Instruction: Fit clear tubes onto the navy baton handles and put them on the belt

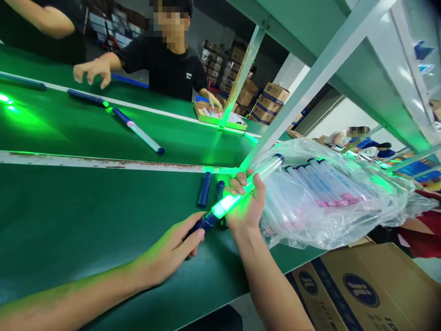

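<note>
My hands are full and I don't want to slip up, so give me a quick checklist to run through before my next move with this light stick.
1. Left hand gripping the dark handle: ok.
2. Right hand wrapped around the clear tube: ok.
3. Tube glowing: ok, bright green.
4. Handle and tube fully locked together: cannot tell.
5. Co-worker's hand apart from the stick: ok, across the table.
6. Plastic bag of tubes sealed: cannot tell.

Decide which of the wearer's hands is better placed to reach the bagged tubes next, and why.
Probably the right hand: it's nearer the plastic bag, though it grips the glowing tube; the left hand holds the blue end, farther away.
</note>
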A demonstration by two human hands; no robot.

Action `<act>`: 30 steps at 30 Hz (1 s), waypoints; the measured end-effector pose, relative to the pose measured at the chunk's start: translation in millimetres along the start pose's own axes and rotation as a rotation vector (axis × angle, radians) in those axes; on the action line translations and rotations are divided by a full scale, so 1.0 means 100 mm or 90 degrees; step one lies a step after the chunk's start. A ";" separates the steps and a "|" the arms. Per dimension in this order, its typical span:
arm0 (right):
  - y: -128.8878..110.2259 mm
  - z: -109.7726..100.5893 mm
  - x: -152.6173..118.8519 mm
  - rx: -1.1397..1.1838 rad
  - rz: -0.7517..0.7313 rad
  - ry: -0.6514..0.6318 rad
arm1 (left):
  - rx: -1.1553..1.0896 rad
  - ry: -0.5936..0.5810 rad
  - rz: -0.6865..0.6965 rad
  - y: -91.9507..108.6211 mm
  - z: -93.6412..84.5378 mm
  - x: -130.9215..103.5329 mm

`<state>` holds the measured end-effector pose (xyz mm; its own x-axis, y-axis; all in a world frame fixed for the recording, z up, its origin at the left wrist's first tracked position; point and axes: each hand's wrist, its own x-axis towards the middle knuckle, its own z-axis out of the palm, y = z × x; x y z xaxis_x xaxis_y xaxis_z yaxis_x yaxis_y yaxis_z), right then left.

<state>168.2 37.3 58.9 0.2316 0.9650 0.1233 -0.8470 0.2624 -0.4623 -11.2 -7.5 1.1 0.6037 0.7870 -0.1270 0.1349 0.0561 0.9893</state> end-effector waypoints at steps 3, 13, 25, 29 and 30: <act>-0.05 0.00 -0.02 -0.023 -0.009 -0.032 | -0.016 -0.006 -0.011 0.00 0.03 0.00; -0.05 0.01 -0.05 -0.183 -0.048 -0.054 | -0.019 0.013 0.026 -0.04 0.05 0.01; -0.02 -0.01 0.01 -0.255 -0.114 -0.040 | 0.044 0.063 0.022 -0.05 0.10 0.06; -0.01 0.04 -0.03 -0.259 -0.106 -0.044 | 0.183 0.069 0.083 0.02 0.11 0.04; 0.00 0.05 -0.04 -0.256 -0.106 -0.039 | 0.200 0.072 0.091 0.03 0.12 0.04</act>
<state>165.0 33.6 63.2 0.3096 0.9112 0.2719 -0.5439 0.4042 -0.7354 0.5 -11.6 2.7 0.5455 0.8373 0.0378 0.3008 -0.2376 0.9236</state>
